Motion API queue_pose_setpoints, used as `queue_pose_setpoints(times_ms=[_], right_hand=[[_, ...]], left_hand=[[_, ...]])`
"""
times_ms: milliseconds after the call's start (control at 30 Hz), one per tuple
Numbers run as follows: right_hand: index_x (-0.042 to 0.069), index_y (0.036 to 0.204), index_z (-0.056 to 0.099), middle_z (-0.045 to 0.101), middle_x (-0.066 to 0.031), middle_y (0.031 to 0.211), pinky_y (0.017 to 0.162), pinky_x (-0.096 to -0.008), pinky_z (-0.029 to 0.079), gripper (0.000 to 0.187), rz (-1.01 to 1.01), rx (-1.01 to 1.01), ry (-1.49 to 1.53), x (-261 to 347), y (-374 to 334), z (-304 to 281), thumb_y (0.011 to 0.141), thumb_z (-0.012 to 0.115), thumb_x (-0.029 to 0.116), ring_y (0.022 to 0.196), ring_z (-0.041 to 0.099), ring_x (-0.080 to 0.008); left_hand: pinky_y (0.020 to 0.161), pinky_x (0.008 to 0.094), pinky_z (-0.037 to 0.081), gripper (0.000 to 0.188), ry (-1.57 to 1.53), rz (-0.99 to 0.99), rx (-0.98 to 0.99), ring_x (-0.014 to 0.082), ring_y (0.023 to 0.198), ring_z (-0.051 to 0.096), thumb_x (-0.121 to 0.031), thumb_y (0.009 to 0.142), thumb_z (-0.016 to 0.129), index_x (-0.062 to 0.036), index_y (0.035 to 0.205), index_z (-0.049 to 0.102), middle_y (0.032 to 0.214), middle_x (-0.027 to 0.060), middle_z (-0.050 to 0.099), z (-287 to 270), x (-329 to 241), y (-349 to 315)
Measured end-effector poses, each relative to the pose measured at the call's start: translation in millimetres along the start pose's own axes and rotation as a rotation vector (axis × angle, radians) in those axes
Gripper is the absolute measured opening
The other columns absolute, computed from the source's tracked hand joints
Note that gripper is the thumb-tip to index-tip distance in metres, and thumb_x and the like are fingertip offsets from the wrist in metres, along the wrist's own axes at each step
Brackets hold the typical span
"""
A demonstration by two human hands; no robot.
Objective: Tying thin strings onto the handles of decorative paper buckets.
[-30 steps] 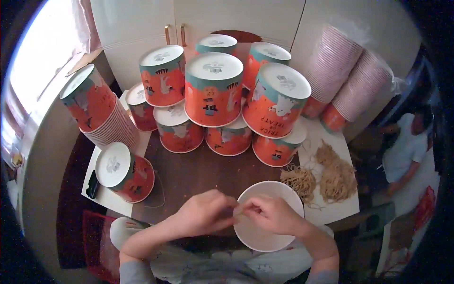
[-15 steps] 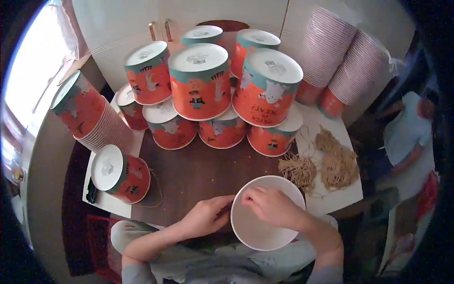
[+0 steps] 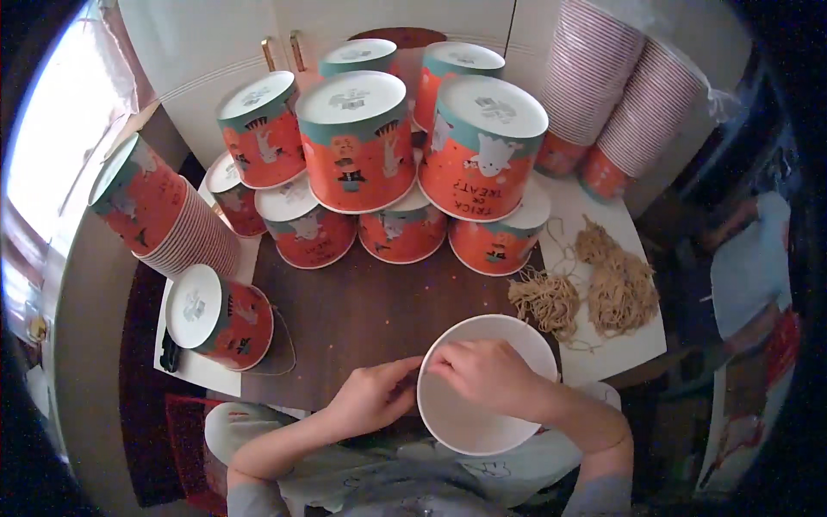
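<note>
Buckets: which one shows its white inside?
The bucket at the left hand and right hand; its open mouth faces the camera, while the other single buckets stand upside down.

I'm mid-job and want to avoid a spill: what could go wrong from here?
The open paper bucket might slip or tilt: the left hand is at its left rim, the right hand reaches inside, and its support underneath is hidden.

The upper upside-down bucket sits on others and could topple if bumped.

Loose strands of the tangled twine bundle, lying close to the open bucket, may snag.
</note>
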State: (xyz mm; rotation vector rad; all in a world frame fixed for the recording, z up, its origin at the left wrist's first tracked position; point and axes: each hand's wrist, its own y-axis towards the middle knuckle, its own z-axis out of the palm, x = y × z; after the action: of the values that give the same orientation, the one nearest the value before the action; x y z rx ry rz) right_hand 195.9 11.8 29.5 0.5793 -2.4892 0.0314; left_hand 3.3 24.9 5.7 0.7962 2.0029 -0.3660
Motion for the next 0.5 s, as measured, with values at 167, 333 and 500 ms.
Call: queue_pose_setpoints(times_ms=[167, 333, 500], right_hand=[[0.006, 0.079, 0.054, 0.06, -0.0092, 0.071, 0.056, -0.0373, 0.047, 0.012, -0.005, 0.022, -0.023, -0.3, -0.3, 0.8, 0.078, 0.056, 0.018, 0.065, 0.059, -0.0263], [0.007, 0.078, 0.054, 0.06, -0.0082, 0.069, 0.056, -0.037, 0.047, 0.015, -0.006, 0.082, -0.061, -0.6, -0.9, 2.2, 0.079, 0.056, 0.022, 0.064, 0.06, -0.0255], [0.009, 0.08, 0.055, 0.06, -0.0078, 0.069, 0.056, -0.037, 0.047, 0.015, -0.006, 0.089, -0.055, -1.2, -1.0, 3.5, 0.079, 0.056, 0.024, 0.064, 0.06, -0.0253]], left_hand=[[0.055, 0.0327, 0.048, 0.043, -0.004, 0.008, -0.006, 0.024, 0.058, 0.059, -0.007, 0.072, 0.057, -0.005, 0.113, 0.049, 0.074, 0.0135, 0.059, 0.0, 0.6, 0.1], [0.056, 0.0336, 0.048, 0.039, -0.003, -0.023, 0.004, 0.0264, 0.061, 0.06, -0.008, 0.072, 0.057, -0.0047, 0.11, 0.051, 0.078, 0.0148, 0.06, -0.4, -0.9, 0.5], [0.057, 0.0353, 0.049, 0.034, 0.037, -0.016, -0.025, 0.0293, 0.066, 0.06, -0.007, 0.072, 0.057, -0.0046, 0.106, 0.054, 0.079, 0.0154, 0.06, 2.1, 2.9, 0.1]])
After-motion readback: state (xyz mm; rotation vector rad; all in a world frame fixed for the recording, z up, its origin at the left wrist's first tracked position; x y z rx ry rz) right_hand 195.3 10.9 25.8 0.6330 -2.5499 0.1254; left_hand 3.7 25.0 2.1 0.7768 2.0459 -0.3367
